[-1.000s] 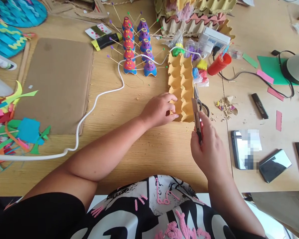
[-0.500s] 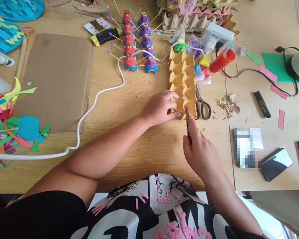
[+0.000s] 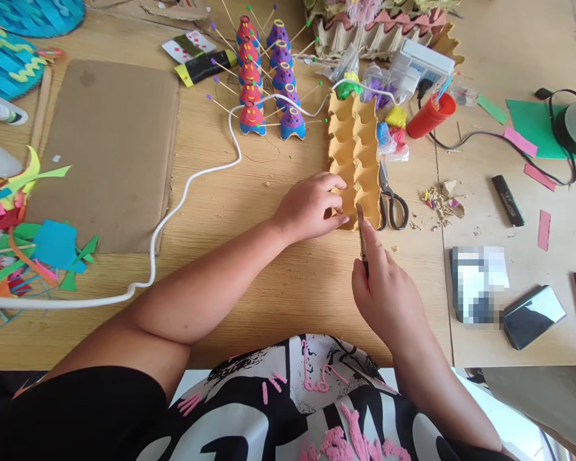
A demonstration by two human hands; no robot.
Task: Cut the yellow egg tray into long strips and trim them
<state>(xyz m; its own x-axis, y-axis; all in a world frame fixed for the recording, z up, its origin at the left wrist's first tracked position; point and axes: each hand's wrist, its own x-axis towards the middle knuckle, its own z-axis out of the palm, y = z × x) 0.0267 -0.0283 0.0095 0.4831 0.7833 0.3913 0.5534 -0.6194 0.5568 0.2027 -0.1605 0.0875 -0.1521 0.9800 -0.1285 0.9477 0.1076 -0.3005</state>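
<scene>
A yellow egg carton piece (image 3: 354, 137) with two rows of cups lies lengthwise on the wooden table. My left hand (image 3: 310, 208) grips its near left edge, fingers bent over the rim. In my right hand (image 3: 388, 288) is a cutter knife (image 3: 362, 240), its blade tip at the near end of the carton between the two rows, my index finger stretched along it. Black-handled scissors (image 3: 394, 208) lie against the carton's right side.
Painted red and purple carton figures (image 3: 252, 118) with pins stand beyond my left hand. A white cable (image 3: 187, 186) crosses the left side, near a cardboard sheet (image 3: 110, 153). A red cup (image 3: 431, 115), power strip (image 3: 422, 61) and phone (image 3: 532, 317) are at the right.
Both hands, the knife and the carton hold nearly the same positions. The whole view has shifted very slightly.
</scene>
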